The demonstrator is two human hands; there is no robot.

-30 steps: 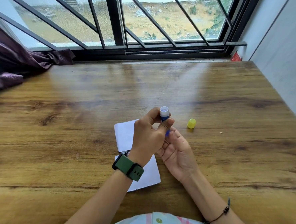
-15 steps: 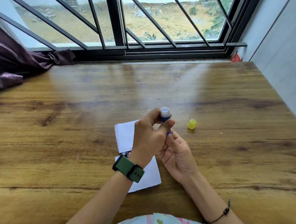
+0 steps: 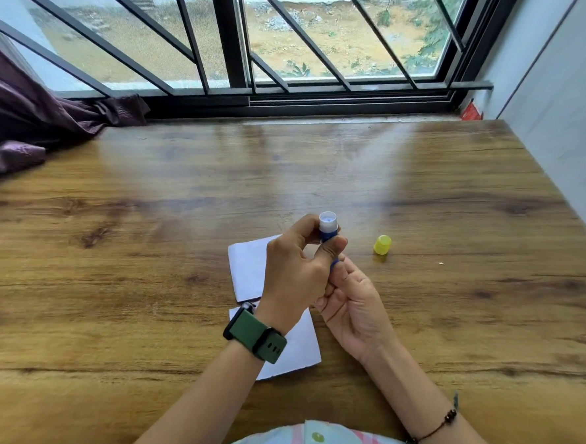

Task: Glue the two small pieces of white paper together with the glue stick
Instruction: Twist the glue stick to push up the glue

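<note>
Head view: we look down on a wooden worktop (image 3: 144, 281) by a barred window.
Glue stick (image 3: 328, 228): uncapped, upright, raised above the worktop between our hands.
Left hand (image 3: 295, 273): closed round the stick's upper barrel.
Right hand (image 3: 352, 301): fingers curled at the stick's lower end, which we cannot see clearly.
Yellow cap (image 3: 382, 245): standing on the worktop, right of the stick, apart.
White paper pieces (image 3: 247, 267): two, flat beneath our left wrist, edges nearly touching.
</note>
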